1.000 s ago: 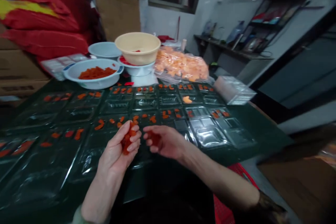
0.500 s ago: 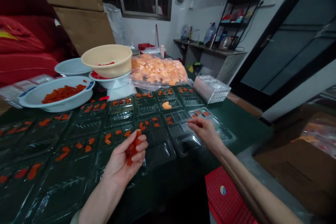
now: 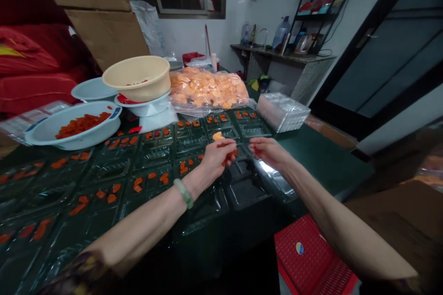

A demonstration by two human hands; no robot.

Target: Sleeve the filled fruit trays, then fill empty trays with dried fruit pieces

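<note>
My left hand is closed around several small orange-red pieces, held above the clear plastic trays. A light orange piece lies just beyond its fingers. To the right, my right hand hovers over the end of the tray rows with thumb and fingers pinched together; whatever is in the pinch, if anything, is too small to make out. Orange-red pieces lie in small groups in the far compartments of many trays, while larger compartments nearer me show bare plastic.
A pale blue basin of orange-red pieces stands at the left, beside a cream basin. Behind the trays lies a clear bag of light orange pieces. A stack of clear plastic containers sits at back right; a red plastic stool is below.
My left hand has moved right and forward with its pieces, close to my right hand. The right hand has shifted slightly forward. The camera view has turned a little.
</note>
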